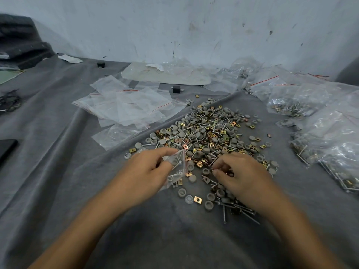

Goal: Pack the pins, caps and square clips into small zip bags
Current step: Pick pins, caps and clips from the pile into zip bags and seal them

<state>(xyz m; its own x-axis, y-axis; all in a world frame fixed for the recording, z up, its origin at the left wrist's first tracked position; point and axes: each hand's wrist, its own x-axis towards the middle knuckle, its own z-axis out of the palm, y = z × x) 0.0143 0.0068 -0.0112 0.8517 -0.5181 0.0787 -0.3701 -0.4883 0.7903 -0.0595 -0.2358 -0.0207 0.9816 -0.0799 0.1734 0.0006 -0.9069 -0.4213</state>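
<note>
A big heap of grey caps, metal pins and brass square clips (209, 131) lies on the grey cloth (58, 152). My left hand (149, 167) holds a small clear zip bag (177, 169) by its mouth; a few pins and a clip lie inside it. My right hand (239, 173) hovers at the heap's near edge with fingers curled, pinching small parts, seemingly clips. Loose caps (182, 192), a square clip (197, 199) and a bunch of pins (239, 210) lie just below my hands.
Empty zip bags (128, 105) are spread at the left behind the heap. Filled bags (330, 136) pile up on the right. A pale flat tray (165, 76) under plastic sits by the wall. Dark folded fabric (21, 41) lies far left.
</note>
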